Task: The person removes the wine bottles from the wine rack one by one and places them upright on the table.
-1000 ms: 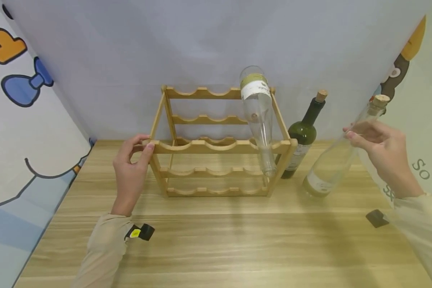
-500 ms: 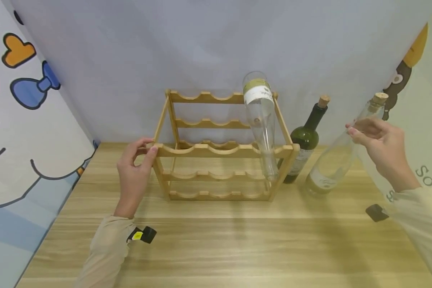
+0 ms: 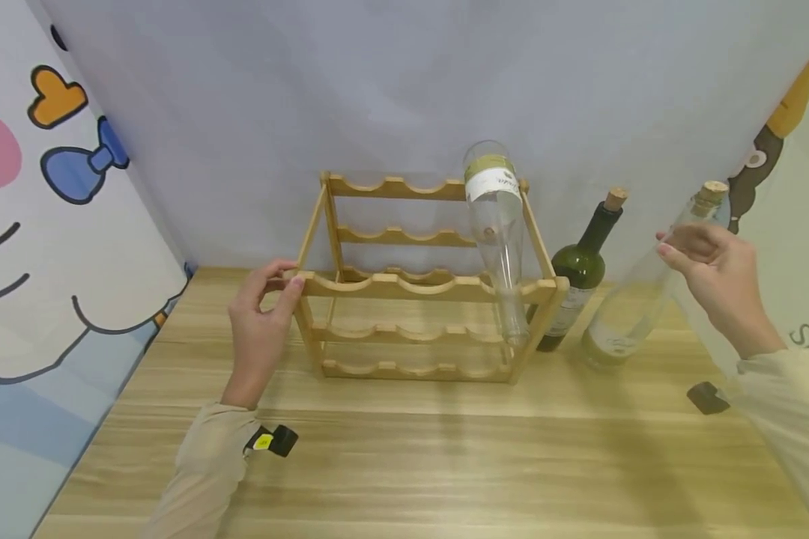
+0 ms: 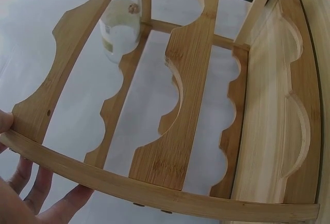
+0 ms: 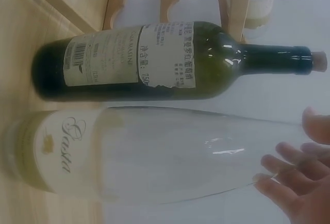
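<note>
A wooden wine rack (image 3: pixel 398 287) stands on the table, and my left hand (image 3: pixel 263 318) grips its upper front left corner between thumb and fingers. In the left wrist view those fingers (image 4: pixel 67 203) wrap the rack's end bar. One clear glass bottle (image 3: pixel 499 239) lies in the top right slot, neck toward me and base at the back. My right hand (image 3: pixel 721 281) holds a second clear bottle (image 3: pixel 637 307) by its neck; this one is corked and stands on the table. Between it and the rack is a corked green wine bottle (image 5: pixel 124 69), upright.
The wooden table (image 3: pixel 404 457) runs along a pale grey backdrop (image 3: pixel 391 82). Cartoon-printed panels flank it, one on the left (image 3: pixel 74 247) and one on the right (image 3: pixel 782 247). The rack's other slots hold no bottles.
The head view has shifted slightly, so the rack and bottles sit a little further right and lower. Both hands keep the same holds.
</note>
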Demonstrator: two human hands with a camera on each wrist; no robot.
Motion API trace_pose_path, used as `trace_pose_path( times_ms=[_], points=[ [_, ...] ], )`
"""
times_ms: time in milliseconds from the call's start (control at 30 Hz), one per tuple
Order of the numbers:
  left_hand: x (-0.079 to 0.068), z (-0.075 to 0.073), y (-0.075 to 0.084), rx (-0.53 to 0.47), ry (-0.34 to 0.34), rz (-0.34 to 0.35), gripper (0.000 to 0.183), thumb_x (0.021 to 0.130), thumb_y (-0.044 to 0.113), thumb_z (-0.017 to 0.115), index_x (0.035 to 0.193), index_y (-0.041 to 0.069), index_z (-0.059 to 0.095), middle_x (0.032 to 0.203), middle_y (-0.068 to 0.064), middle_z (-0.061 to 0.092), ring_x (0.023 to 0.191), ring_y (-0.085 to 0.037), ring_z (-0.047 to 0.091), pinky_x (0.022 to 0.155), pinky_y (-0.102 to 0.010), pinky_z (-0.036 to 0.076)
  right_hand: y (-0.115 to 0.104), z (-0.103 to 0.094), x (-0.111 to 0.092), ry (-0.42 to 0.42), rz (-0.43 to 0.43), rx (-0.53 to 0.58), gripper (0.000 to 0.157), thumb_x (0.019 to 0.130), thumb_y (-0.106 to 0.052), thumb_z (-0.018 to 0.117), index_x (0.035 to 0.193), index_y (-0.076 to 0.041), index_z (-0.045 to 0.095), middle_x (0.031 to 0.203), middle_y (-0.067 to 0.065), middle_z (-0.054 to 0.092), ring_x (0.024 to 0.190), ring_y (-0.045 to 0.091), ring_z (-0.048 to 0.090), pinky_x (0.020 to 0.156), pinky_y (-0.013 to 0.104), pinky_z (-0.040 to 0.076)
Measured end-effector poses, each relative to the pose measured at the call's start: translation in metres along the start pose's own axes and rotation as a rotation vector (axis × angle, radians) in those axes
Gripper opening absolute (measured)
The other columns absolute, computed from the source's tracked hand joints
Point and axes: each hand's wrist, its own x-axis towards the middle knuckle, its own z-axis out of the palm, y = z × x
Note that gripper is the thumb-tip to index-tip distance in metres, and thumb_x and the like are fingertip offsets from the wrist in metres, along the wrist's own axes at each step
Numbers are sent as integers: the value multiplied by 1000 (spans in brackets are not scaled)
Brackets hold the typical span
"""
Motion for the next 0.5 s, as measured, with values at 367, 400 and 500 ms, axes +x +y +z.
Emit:
trace_pose_path(
  times_ms=[367, 400, 500],
  points=[
    [-1, 3, -16, -13, -5, -5, 23, 90, 4, 63, 113, 1, 64, 103, -9, 59, 92, -14, 57, 59, -17, 54, 13, 0, 6, 0, 6, 16, 21, 90, -11, 66, 108, -3, 60, 95, -22, 66, 86, -7, 60, 73, 4, 45],
    [-1, 2, -15, -9, -3, -6, 23, 90, 4, 62, 113, 0, 64, 103, -9, 59, 92, -13, 57, 59, -17, 54, 14, 1, 7, -5, 3, 21, 21, 90, -11, 65, 109, -2, 60, 96, -22, 66, 86, -7, 60, 74, 4, 45],
    [0, 1, -14, 3, -2, 2, 23, 91, 2, 61, 113, -2, 63, 102, -11, 59, 92, -14, 57, 59, -17, 54, 14, 2, 10, -25, 5, 31, 23, 91, -11, 64, 111, -2, 59, 97, -23, 65, 89, -7, 60, 75, 5, 45]
  ],
)
